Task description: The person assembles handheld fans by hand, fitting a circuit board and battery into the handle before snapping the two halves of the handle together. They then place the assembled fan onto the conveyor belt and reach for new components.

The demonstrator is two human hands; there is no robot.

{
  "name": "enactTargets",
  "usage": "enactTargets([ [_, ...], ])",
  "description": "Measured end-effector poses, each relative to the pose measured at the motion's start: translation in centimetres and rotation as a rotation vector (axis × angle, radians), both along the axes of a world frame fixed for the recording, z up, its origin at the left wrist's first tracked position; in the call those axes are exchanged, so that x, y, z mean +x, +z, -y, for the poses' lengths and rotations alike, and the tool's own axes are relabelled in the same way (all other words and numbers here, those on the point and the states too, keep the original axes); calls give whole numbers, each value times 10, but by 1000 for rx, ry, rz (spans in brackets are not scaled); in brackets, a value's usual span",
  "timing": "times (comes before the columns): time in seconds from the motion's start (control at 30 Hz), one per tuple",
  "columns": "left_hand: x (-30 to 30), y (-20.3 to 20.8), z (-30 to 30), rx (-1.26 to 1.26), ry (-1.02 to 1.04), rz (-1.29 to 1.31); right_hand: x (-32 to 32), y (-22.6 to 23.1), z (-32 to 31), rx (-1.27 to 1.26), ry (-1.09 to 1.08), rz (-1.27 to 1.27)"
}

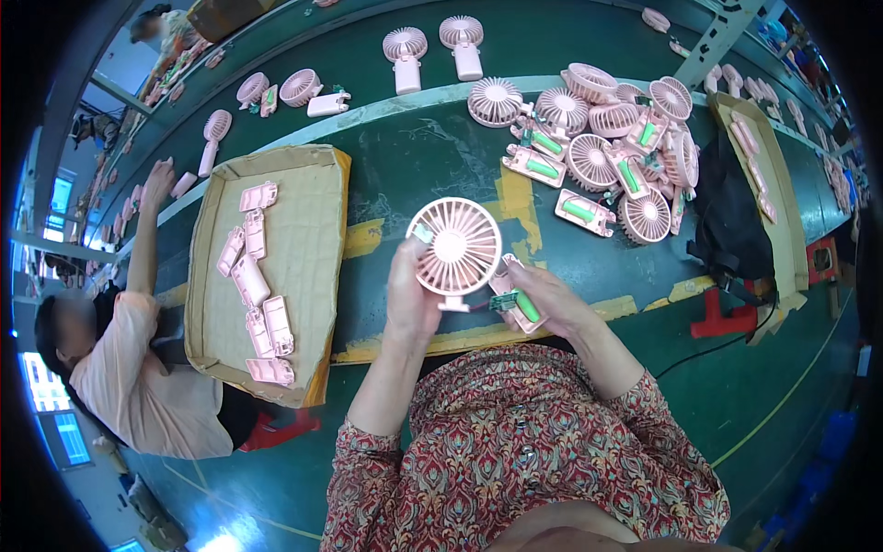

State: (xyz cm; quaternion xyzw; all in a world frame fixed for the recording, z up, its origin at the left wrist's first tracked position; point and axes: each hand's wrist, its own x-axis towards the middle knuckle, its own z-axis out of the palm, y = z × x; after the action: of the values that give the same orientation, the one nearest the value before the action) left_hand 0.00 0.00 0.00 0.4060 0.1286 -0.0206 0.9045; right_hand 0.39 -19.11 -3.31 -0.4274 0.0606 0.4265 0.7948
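Fan head (453,247) and open handle (531,317) held up side by side

At the centre of the frame, the fan head is grasped by the left hand (411,293) at its left edge, with its round grille turned to the camera and its short stem pointed down. A small pale green piece is seen by the left thumb. Just to the right, the open handle is gripped by the right hand (561,304); a green battery (527,305) and a dark green board (503,301) are exposed on it. A thin wire is glimpsed between the two parts, but where its ends are fixed cannot be told.

Both parts are held over the near edge of the green table (395,175), which is marked with yellow tape (363,239). At the left, pink shells (248,279) are laid loosely in a cardboard tray (313,212). At the upper right, a heap (589,161) of fan heads and battery-fitted handles is piled, with a black bag (731,221) placed beside it. Two fans (407,60) are laid out at the top centre. At the far left, an arm is stretched toward the upper left by a co-worker (152,396) in a pale top.
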Motion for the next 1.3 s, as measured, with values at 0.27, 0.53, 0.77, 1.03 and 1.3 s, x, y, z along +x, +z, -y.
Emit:
enactTargets([
  [0.27, 3, -1, 22, 166, 82, 131, -10, 10, -9, -24, 99, 101],
  [0.53, -2, -20, 32, 337, 187, 134, -23, 10, -10, 35, -16, 137],
  [0.77, -4, -26, 33, 348, 195, 121, -22, 18, -13, -100, -10, 280],
  [1.03, 2, -26, 15, 432, 35, 92, -15, 15, -16, -212, -45, 395],
  [1.3, -23, -1, 23, 1323, -139, 560, -2, -17, -18, -347, -144, 424],
])
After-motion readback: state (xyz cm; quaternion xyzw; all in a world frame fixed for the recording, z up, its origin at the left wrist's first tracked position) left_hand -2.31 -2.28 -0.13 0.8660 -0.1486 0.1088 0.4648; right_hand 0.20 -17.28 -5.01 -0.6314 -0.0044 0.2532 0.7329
